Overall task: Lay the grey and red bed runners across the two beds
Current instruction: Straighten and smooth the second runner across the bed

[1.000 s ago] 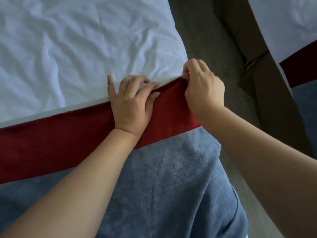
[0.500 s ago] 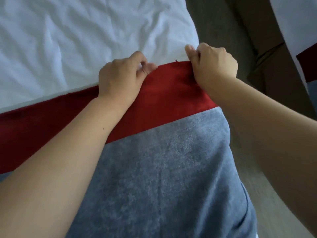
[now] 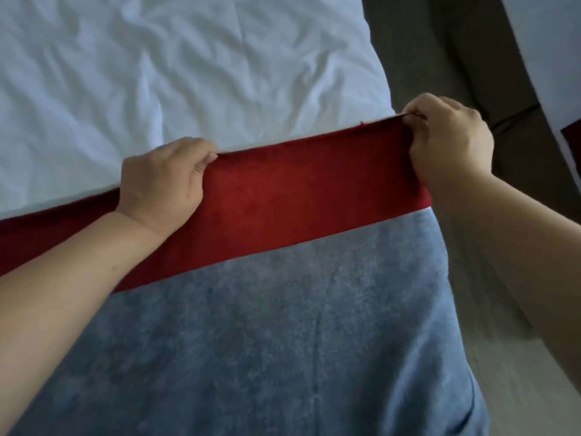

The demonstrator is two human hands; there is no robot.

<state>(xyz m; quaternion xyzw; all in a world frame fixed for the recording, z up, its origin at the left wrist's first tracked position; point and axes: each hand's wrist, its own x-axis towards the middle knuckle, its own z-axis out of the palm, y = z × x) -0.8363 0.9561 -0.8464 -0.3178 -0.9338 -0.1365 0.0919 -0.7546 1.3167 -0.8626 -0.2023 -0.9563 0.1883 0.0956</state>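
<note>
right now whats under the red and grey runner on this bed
White sheet runs under the runner, whose red edge the left hand and right hand pinch. Anything else beneath is covered.

Hotel-type twin bedrm: white-sheeted bed (image 3: 188,73), 2nd bed (image 3: 555,58), matching red/grey runners (image 3: 298,199), floor (image 3: 418,58) btwn.

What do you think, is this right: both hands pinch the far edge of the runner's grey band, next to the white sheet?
Wrong band. In the head view the left hand and right hand pinch the far edge of the runner's red band, next to the white sheet; the grey band lies nearer the person.
</note>
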